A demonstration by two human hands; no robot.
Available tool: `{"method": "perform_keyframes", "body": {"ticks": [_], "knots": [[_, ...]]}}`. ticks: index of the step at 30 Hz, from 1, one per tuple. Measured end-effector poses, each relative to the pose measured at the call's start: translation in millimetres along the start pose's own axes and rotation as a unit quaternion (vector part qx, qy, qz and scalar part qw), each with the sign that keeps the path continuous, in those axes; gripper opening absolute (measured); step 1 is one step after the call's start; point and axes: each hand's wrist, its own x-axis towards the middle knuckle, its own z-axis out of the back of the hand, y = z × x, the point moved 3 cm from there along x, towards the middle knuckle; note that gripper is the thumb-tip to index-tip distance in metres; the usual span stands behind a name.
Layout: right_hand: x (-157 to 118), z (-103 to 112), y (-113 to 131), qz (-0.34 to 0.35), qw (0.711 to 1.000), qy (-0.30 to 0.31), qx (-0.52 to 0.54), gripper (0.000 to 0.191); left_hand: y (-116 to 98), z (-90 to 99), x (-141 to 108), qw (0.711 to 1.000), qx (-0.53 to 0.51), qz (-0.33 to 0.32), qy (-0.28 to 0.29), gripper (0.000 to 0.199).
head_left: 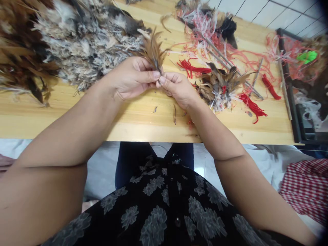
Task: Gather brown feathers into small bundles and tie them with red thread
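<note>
A small bunch of brown feathers (154, 51) stands upright with its tips pointing away from me. My left hand (137, 77) pinches it low down between thumb and fingers. Close against it, my right hand (178, 87) is closed too, thumb and fingertips pressed together at the base of the bunch. The quill ends are mostly hidden by the fingertips. To the right of my right hand lies a cluster of brown feathers with white tie ends (221, 89). Behind my left hand rises a big heap of grey and white fluffy feathers (97, 44).
Long brown feathers (23, 51) fill the far left of the wooden table (143, 126). Pink and white strings (197, 24) tangle at the back, near thin sticks (222, 58). Red thread tassels (253, 106) lie on the right, beside a black-edged tray (289, 82).
</note>
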Motion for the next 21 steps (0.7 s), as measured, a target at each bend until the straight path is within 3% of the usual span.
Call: {"method": "perform_keyframes", "body": {"ticks": [5, 12, 21], "knots": [[4, 3, 1, -0.014, 0.998, 0.004, 0.063, 0.062, -8, -2.8, 2, 0.997, 0.015, -0.004, -0.082, 0.038], [2, 5, 7, -0.012, 0.999, -0.044, 0.01, 0.063, 1, 17.2, 6, 0.997, -0.04, -0.017, -0.067, 0.029], [3, 2, 1, -0.006, 0.999, -0.043, 0.016, 0.059, 2, -0.2, 5, 0.995, -0.067, 0.025, -0.064, 0.039]]}}
